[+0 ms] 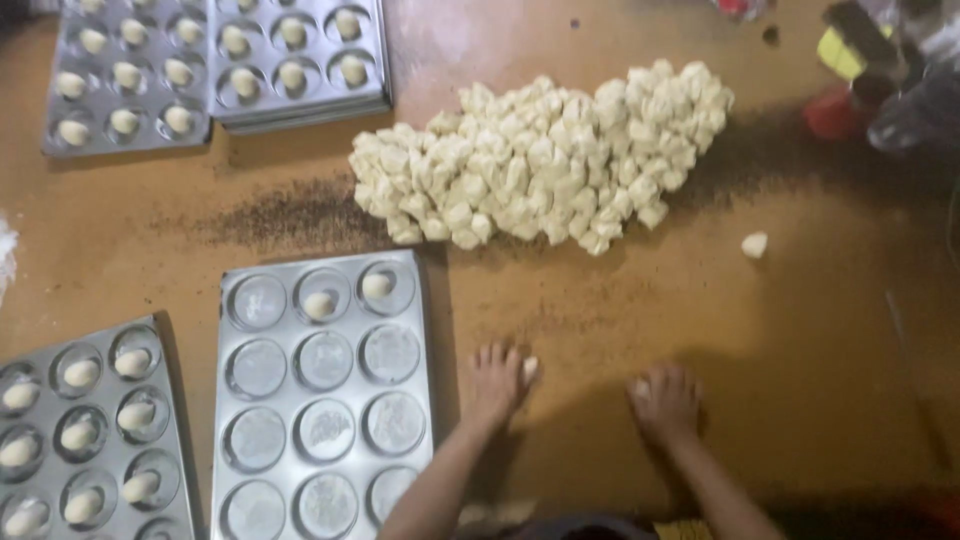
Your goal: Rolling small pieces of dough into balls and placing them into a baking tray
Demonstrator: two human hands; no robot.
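Observation:
My left hand (pixel 496 380) presses palm-down on a small piece of pale dough (pixel 529 369) on the brown table, right beside a grey baking tray (pixel 437 360) with round cups. My right hand (pixel 664 400) lies palm-down a little to the right, and a bit of dough shows at its thumb side. Two cups at the tray's far end hold shaped dough balls (pixel 320 304); the other cups are floured and bare. A big heap of cut dough pieces (pixel 540 160) lies farther back in the middle.
Another tray (pixel 170 420) at the near left holds several dough balls. Two filled trays (pixel 215 120) sit at the far left. One loose dough piece (pixel 754 244) lies at the right. Blurred red, yellow and dark objects (pixel 860 80) crowd the far right corner.

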